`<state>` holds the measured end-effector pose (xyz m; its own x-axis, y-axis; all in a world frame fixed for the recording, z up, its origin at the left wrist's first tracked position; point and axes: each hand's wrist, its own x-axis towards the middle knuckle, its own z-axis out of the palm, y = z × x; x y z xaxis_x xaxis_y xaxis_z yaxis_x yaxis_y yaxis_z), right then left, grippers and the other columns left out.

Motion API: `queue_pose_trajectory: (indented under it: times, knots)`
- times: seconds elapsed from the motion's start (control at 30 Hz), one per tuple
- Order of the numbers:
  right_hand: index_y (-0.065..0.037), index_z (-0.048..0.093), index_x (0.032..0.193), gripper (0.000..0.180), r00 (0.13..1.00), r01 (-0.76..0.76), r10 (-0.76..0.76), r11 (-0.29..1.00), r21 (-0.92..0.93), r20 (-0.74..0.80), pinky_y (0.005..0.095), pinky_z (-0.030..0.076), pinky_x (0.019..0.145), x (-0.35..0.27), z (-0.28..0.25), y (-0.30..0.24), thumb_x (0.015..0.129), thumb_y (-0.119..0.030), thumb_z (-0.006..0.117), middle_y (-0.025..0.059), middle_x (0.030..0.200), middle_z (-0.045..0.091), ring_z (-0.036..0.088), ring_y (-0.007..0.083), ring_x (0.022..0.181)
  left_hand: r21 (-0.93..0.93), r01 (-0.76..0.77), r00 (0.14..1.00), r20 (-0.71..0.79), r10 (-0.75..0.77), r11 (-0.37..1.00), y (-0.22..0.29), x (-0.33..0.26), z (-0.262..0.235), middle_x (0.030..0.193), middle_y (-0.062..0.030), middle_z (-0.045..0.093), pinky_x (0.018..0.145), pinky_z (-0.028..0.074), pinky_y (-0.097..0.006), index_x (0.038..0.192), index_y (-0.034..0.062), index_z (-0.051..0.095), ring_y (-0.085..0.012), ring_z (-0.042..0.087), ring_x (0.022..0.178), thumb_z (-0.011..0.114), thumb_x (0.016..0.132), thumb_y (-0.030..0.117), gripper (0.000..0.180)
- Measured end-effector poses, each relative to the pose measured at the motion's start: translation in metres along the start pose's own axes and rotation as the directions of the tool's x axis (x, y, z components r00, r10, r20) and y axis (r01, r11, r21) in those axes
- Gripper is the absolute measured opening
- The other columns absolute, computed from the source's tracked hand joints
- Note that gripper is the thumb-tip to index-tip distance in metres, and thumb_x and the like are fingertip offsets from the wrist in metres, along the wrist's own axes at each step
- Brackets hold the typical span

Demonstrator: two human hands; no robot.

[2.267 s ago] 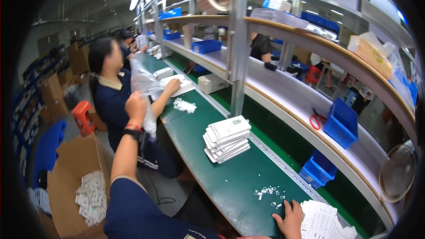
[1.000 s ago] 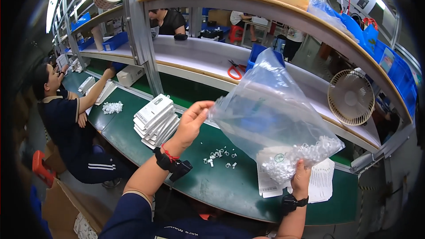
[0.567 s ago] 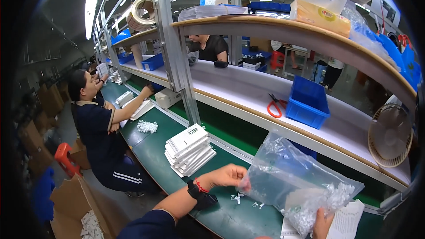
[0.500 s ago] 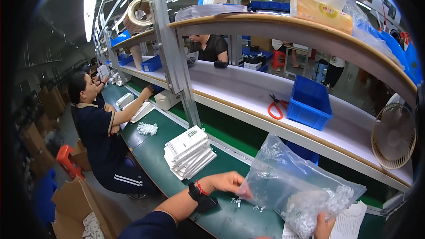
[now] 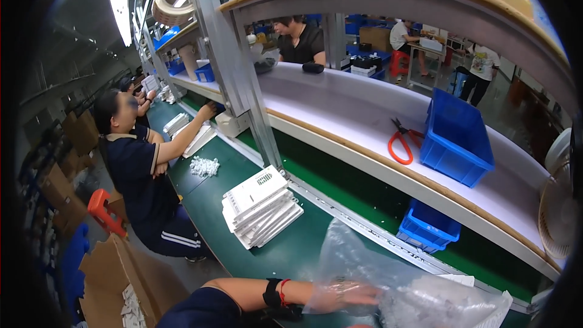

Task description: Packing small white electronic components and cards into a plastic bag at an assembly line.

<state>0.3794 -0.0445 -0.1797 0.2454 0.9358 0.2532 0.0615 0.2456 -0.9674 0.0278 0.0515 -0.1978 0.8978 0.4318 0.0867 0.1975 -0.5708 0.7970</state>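
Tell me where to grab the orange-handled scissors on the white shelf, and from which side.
Grip the orange-handled scissors by the handle loops, probably coming from the front edge of the white shelf. They lie flat with the loops toward that edge and the dark blades pointing back. The blue bin sits close on their right, so come in from the front or left rather than across the bin.

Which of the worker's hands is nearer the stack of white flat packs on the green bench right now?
Left. The left hand is inside the clear plastic bag, just below and right of the stack of white flat packs. The right hand is out of view.
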Motion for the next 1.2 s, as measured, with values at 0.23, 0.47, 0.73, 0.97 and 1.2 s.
queue_pose_trajectory:
  times: [0.23, 0.47, 0.73, 0.97, 1.2]
  knots:
    - [0.006, 0.06, 0.113, 0.034, 0.92, 0.159, -0.024, 0.935, -0.316, 0.392, 0.0438, 0.044, 0.094, 0.016, 0.014, -0.016, 0.081, -0.005, 0.062, 0.0258, 0.104, 0.064, 0.06, 0.0397, 0.1, 0.094, -0.111, 0.986, -0.113, 0.121, 0.989, -0.008, 0.009, 0.012, 0.154, -0.0202, 0.02, 0.115, 0.021, -0.046, 0.148, 0.0169, 0.032, -0.0381, 0.022, 0.141, 0.055, 0.086, 0.022, 0.066]
    - [0.007, 0.06, 0.113, 0.034, 0.883, 0.217, -0.058, 0.93, -0.296, 0.465, 0.0438, 0.045, 0.092, 0.017, 0.018, -0.014, 0.081, -0.005, 0.062, 0.0257, 0.104, 0.064, 0.061, 0.04, 0.098, 0.1, -0.082, 0.98, -0.172, 0.098, 0.992, 0.016, 0.016, 0.012, 0.153, -0.0219, 0.019, 0.114, 0.02, -0.048, 0.147, 0.018, 0.035, -0.0401, 0.021, 0.141, 0.057, 0.086, 0.025, 0.065]
    - [0.007, 0.06, 0.112, 0.034, 0.843, 0.276, -0.078, 0.912, -0.303, 0.532, 0.0438, 0.047, 0.089, 0.009, 0.018, -0.02, 0.081, -0.004, 0.061, 0.0256, 0.103, 0.064, 0.061, 0.0403, 0.097, 0.483, -0.112, 0.985, -0.063, 0.162, 0.868, -0.003, 0.04, 0.037, 0.152, -0.025, 0.017, 0.114, 0.019, -0.051, 0.145, 0.0196, 0.038, -0.0431, 0.02, 0.14, 0.06, 0.085, 0.029, 0.065]
    - [0.007, 0.06, 0.112, 0.033, 0.804, 0.332, -0.115, 0.9, -0.281, 0.584, 0.0438, 0.048, 0.087, 0.009, 0.026, -0.02, 0.081, -0.004, 0.061, 0.0255, 0.103, 0.064, 0.062, 0.0405, 0.095, 0.126, -0.278, 0.941, -0.166, 0.296, 0.952, -0.004, 0.033, 0.036, 0.149, -0.0253, 0.021, 0.113, 0.019, -0.054, 0.146, 0.0229, 0.037, -0.0434, 0.022, 0.139, 0.065, 0.081, 0.029, 0.071]
    - [0.006, 0.063, 0.106, 0.028, 0.845, 0.345, -0.145, 0.883, -0.318, 0.515, 0.0429, 0.051, 0.079, 0.008, 0.049, -0.049, 0.08, -0.002, 0.06, 0.0251, 0.102, 0.064, 0.064, 0.0413, 0.091, 0.216, -0.074, 0.997, 0.024, 0.071, 0.974, 0.036, 0.05, 0.015, 0.149, -0.0249, 0.021, 0.114, 0.018, -0.053, 0.145, 0.0165, 0.035, -0.0427, 0.022, 0.139, 0.065, 0.078, 0.03, 0.075]
